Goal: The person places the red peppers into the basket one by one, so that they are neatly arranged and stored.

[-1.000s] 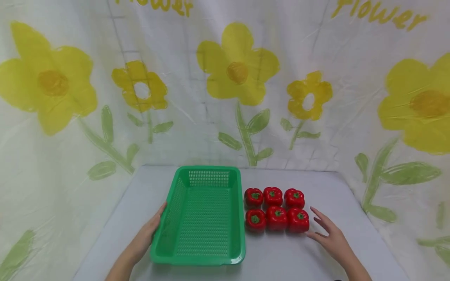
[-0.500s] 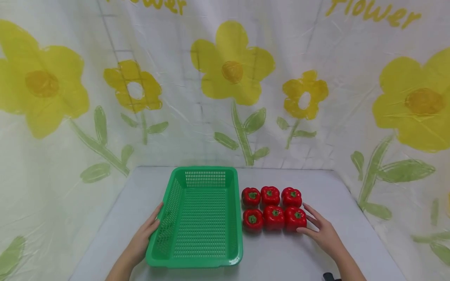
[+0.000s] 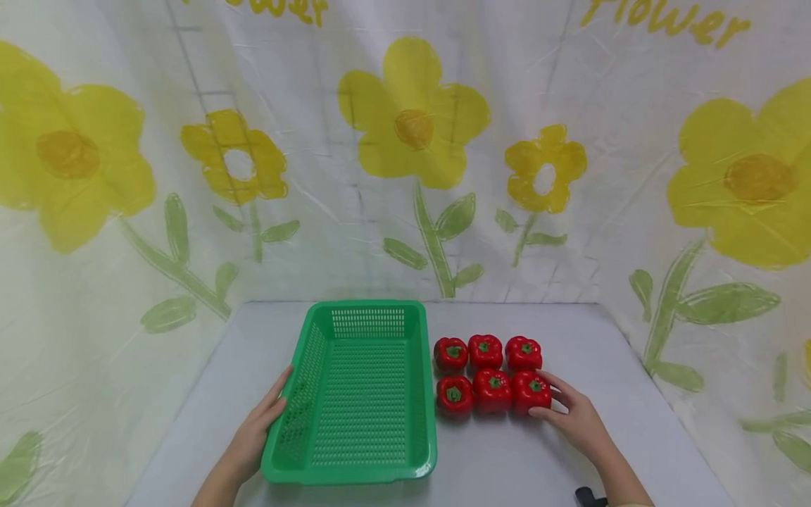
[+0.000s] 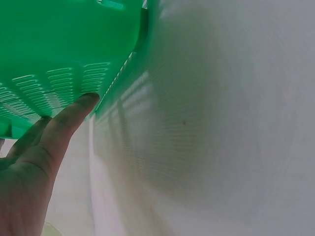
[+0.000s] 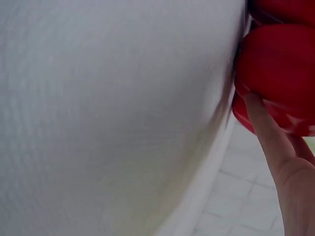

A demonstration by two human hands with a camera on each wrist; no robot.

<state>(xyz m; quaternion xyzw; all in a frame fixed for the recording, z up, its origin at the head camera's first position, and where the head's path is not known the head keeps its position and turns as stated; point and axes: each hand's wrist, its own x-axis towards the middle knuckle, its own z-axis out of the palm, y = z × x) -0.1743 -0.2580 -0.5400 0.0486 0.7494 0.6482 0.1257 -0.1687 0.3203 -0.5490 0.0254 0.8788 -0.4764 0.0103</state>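
Note:
A green plastic basket (image 3: 361, 401) with slotted walls stands on the table, nothing inside it. My left hand (image 3: 253, 433) rests against its left side; in the left wrist view the extended fingers (image 4: 69, 118) touch the slotted outer wall. Right of the basket, red bell peppers with green stems sit in two rows. My right hand (image 3: 573, 415) holds the front-right bell pepper (image 3: 529, 394), thumb at its near side and fingers at its far right side. In the right wrist view a digit presses the same bell pepper (image 5: 280, 69); the other fingers are mostly hidden.
Beside the held one are a front-middle pepper (image 3: 492, 393) and a front-left pepper (image 3: 454, 398), with the back row behind. A dark object (image 3: 589, 497) lies by the right forearm. A flower-painted curtain (image 3: 355, 246) hangs behind the white table (image 3: 494, 458).
My right hand has moved left and closed its thumb and fingers around the front-right bell pepper. The whole view has shifted slightly. My left hand stays at the basket.

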